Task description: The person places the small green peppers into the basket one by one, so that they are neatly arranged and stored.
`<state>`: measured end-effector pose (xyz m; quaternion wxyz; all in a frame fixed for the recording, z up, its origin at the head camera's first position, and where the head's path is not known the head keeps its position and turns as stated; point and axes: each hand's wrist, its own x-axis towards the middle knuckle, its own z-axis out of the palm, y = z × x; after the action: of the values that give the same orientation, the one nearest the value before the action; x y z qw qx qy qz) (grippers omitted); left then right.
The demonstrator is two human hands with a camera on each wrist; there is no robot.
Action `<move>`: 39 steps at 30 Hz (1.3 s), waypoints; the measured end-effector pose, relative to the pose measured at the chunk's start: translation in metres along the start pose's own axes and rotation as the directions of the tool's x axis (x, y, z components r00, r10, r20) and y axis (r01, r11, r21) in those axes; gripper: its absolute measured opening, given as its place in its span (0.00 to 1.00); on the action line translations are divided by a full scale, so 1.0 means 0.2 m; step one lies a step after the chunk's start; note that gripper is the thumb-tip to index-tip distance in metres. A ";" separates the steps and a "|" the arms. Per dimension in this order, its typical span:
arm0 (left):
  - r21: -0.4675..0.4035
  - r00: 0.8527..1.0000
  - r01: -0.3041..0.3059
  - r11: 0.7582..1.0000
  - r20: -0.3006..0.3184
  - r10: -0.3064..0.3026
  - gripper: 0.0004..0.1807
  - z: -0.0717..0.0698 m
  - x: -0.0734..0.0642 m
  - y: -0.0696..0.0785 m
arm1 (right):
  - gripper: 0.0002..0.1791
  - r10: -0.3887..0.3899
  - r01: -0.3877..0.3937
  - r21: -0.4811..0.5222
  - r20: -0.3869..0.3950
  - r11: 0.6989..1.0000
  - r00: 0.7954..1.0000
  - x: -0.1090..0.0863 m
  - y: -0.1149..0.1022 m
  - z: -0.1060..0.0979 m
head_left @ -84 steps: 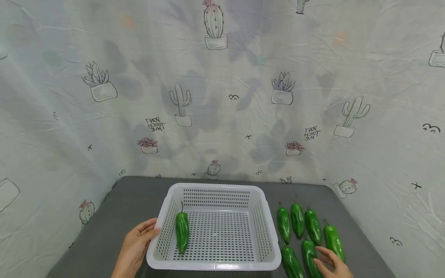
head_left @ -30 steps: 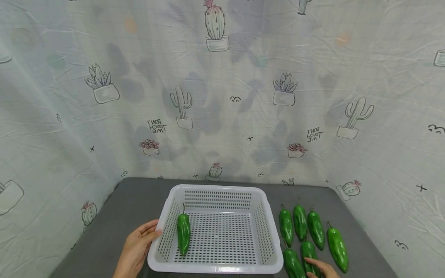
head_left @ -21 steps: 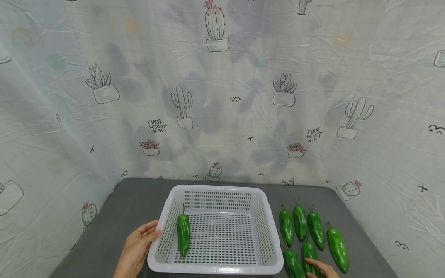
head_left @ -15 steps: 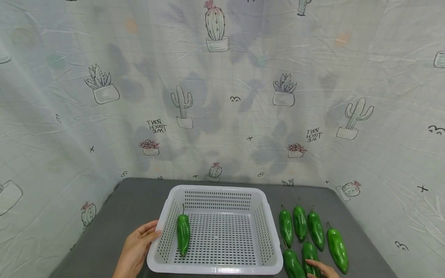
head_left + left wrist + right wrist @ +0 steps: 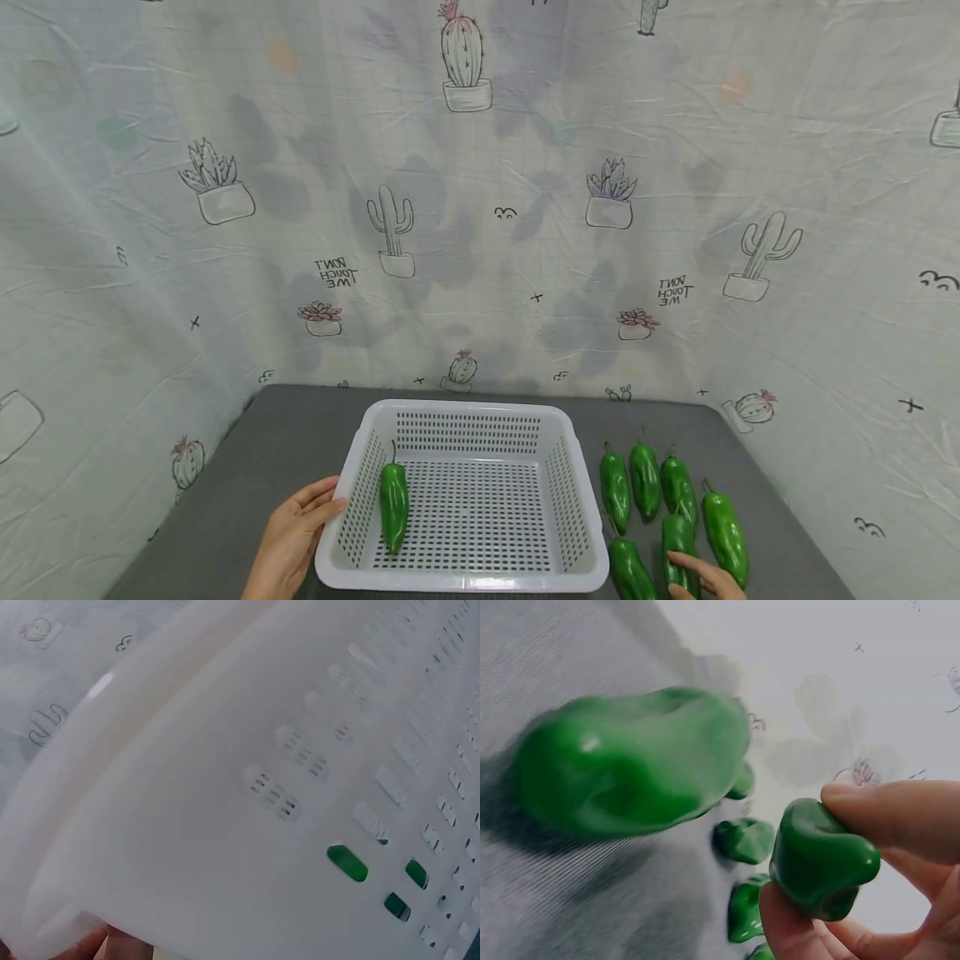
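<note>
My left hand [image 5: 294, 533] holds the left rim of a white perforated plastic basket [image 5: 462, 582], thumb on the rim. In the left wrist view, its fingers [image 5: 124, 945] show under the basket wall [image 5: 172, 840], and green shows through a few slots. One green pepper [image 5: 393, 508] lies upright along the basket's left side. At the lower right, my right hand [image 5: 708, 577] pinches another green pepper [image 5: 677, 533] between thumb and fingers. The right wrist view shows this pepper [image 5: 817, 855] end-on in the grip, apart from a large nearby pepper [image 5: 630, 761].
Several more green peppers lie on the dark grey table [image 5: 300, 425] to the basket's right, including a lighter one [image 5: 724, 533] at far right and one [image 5: 630, 571] close to the basket's corner. A white cactus-print curtain [image 5: 480, 250] surrounds the table.
My right hand moved left from beside the peppers onto one of them, then shifted slightly right with it, so it now overlaps the pepper behind. The left hand stays on the rim.
</note>
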<state>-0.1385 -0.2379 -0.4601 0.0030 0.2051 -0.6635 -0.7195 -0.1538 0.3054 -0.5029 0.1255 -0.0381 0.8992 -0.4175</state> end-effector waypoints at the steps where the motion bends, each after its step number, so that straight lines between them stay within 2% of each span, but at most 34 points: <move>1: -0.001 1.000 0.000 1.000 0.001 0.000 0.35 0.00 0.00 0.00 | 0.29 0.018 -0.018 -0.002 -0.030 1.000 0.999 0.00 -0.02 0.00; 7: -0.011 1.000 0.003 1.000 0.004 -0.003 0.35 0.00 0.00 0.00 | 0.30 0.065 -0.062 0.033 -0.079 0.998 0.995 -0.03 -0.11 -0.02; 10: -0.007 1.000 0.003 1.000 0.005 -0.003 0.35 0.00 0.00 0.00 | 0.30 0.020 -0.020 0.005 -0.058 1.000 0.998 -0.04 -0.15 -0.04; 13: 0.000 1.000 0.004 1.000 0.009 -0.004 0.35 0.00 0.00 -0.01 | 0.27 -0.026 0.024 -0.033 -0.076 0.999 0.997 -0.05 -0.20 -0.04; 17: 0.001 1.000 0.003 1.000 0.014 -0.003 0.35 0.00 0.00 -0.01 | 0.28 0.003 -0.013 -0.053 -0.188 0.998 0.982 -0.06 -0.29 -0.01; 19: -0.002 1.000 0.004 1.000 0.015 -0.004 0.35 -0.01 0.00 -0.01 | 0.31 0.036 -0.043 -0.025 -0.239 0.999 0.970 -0.06 -0.34 0.01; 22: -0.010 1.000 0.007 1.000 0.016 -0.007 0.35 -0.01 0.00 0.00 | 0.32 0.050 -0.041 0.037 -0.283 0.998 0.958 -0.06 -0.42 0.04; 25: -0.016 1.000 0.014 1.000 0.019 -0.014 0.36 -0.01 0.00 0.00 | 0.30 0.013 0.010 0.071 -0.308 0.997 0.951 -0.05 -0.48 0.06; 29: -0.019 1.000 0.017 1.000 0.018 -0.017 0.36 -0.01 0.00 0.00 | 0.28 -0.033 0.051 0.045 -0.335 0.998 0.942 -0.02 -0.56 0.08; 35: -0.010 1.000 0.005 1.000 0.013 -0.005 0.35 0.00 0.00 0.00 | 0.29 -0.046 0.081 0.096 -0.320 0.992 0.946 0.06 -0.64 0.10; 39: -0.010 1.000 -0.004 1.000 0.009 0.004 0.35 0.00 0.00 0.00 | 0.29 -0.091 0.137 0.126 -0.317 0.982 0.944 0.11 -0.69 0.11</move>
<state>-0.1378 -0.2383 -0.4589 0.0025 0.2005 -0.6602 -0.7238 -0.1741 0.1963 -0.4156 -0.0391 -0.0149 0.8708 -0.4899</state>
